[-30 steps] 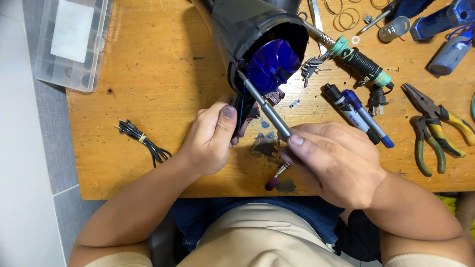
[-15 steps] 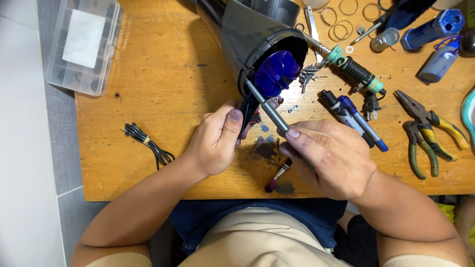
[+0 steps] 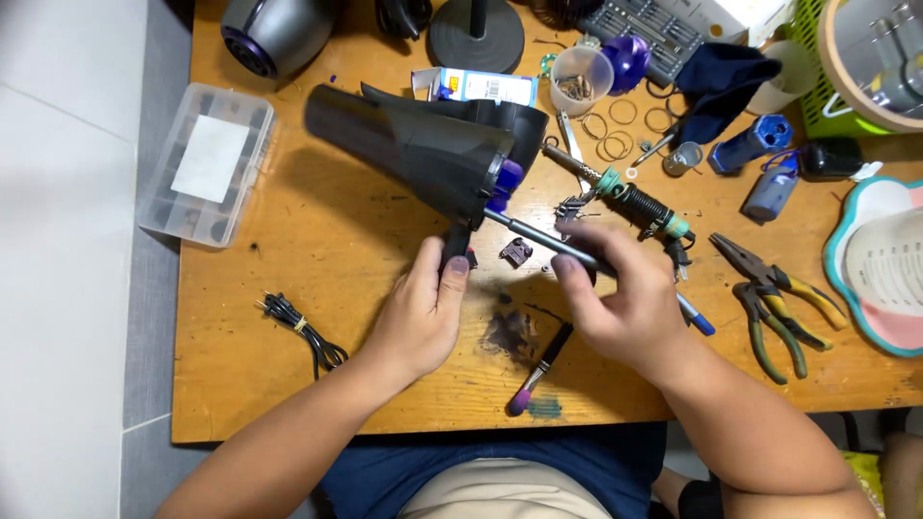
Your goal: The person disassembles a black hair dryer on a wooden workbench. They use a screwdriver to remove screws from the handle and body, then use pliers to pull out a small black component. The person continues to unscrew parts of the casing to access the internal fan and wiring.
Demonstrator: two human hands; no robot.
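Two hands are seen over the middle of the tabletop (image 3: 288, 250). The dark hair dryer (image 3: 423, 149) is held up at its lower part by the left hand (image 3: 423, 312), whose grip is closed on it. A long screwdriver (image 3: 538, 238) is gripped by the right hand (image 3: 630, 303), its tip set into the dryer's blue end. Pliers (image 3: 769, 298) lie near the right edge, and a small brush (image 3: 540, 370) lies by the front edge.

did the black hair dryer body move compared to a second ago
Yes. The hair dryer body has turned: its open blue end, earlier facing up at the camera, now points toward the soldering iron, showing the dark side.
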